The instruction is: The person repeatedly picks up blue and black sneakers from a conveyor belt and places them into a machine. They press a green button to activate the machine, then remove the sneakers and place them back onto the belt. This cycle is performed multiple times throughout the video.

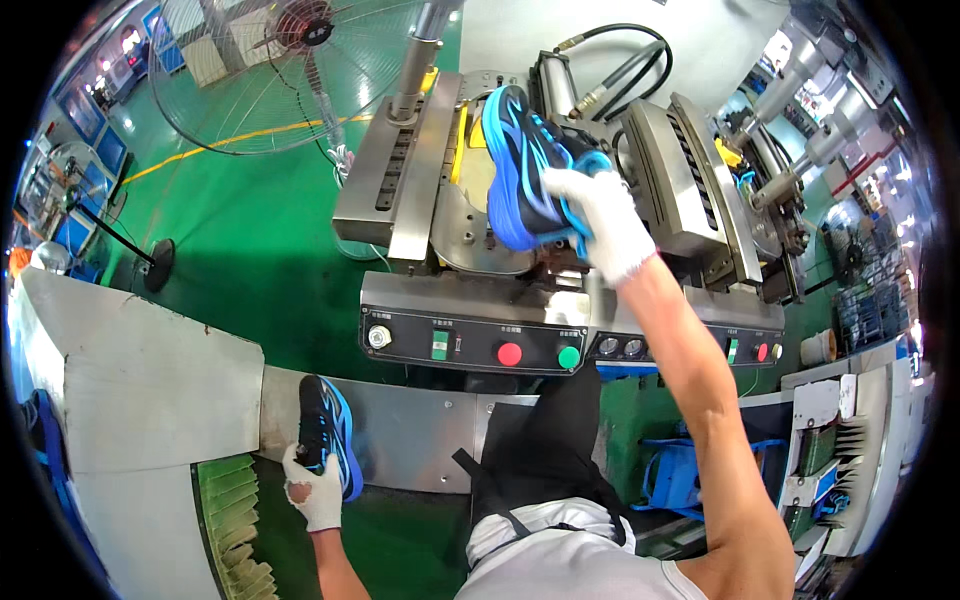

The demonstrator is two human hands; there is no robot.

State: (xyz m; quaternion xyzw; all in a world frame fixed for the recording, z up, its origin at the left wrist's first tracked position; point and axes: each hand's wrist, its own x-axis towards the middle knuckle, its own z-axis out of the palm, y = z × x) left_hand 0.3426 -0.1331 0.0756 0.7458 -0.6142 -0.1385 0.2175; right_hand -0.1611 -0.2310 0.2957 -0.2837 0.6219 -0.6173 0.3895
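My right hand (610, 225), in a white knit glove, grips a black and blue sneaker (512, 165) by its upper near the collar. That sneaker is tilted, its thick blue sole turned left, above the metal bed of a press machine (480, 255). Low on the left, my left hand (318, 492), also gloved, is closed on a second black and blue sneaker (325, 425). This one is held heel toward me, over the edge of a metal ledge (400, 430). The glove's fingers partly cover both shoes.
On the machine's front panel are a red button (509, 354) and a green button (569, 357). A large wire fan (300, 75) stands at far left. Conveyors with bristly curtains (235, 530) flank me, and a blue plastic crate (675, 475) sits low on the right.
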